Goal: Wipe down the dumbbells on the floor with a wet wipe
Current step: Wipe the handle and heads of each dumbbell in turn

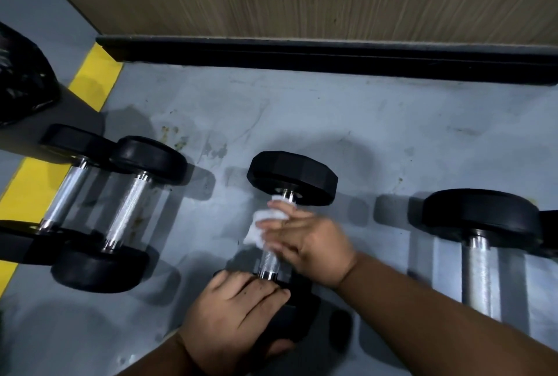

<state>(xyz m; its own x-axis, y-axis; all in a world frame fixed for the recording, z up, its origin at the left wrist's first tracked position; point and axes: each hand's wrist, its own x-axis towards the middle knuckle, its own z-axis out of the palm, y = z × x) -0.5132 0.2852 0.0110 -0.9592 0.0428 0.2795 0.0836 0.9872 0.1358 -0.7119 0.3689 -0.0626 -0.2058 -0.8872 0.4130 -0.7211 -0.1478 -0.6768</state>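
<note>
The right hand (308, 242) pinches a white wet wipe (265, 224) around the middle dumbbell (282, 221)'s chrome handle; the left hand (238, 315) grips its near head, fingers curled.

Near dumbbell head (290, 315) under left hand (238, 315)

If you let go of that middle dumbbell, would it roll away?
Probably not far: the dumbbell's far head looks faceted, so it should settle on a flat. It likely feels heavy for its size. The knurled handle should grip well.

left hand (238, 312) gripping, right hand (308, 242) wrapped
</note>
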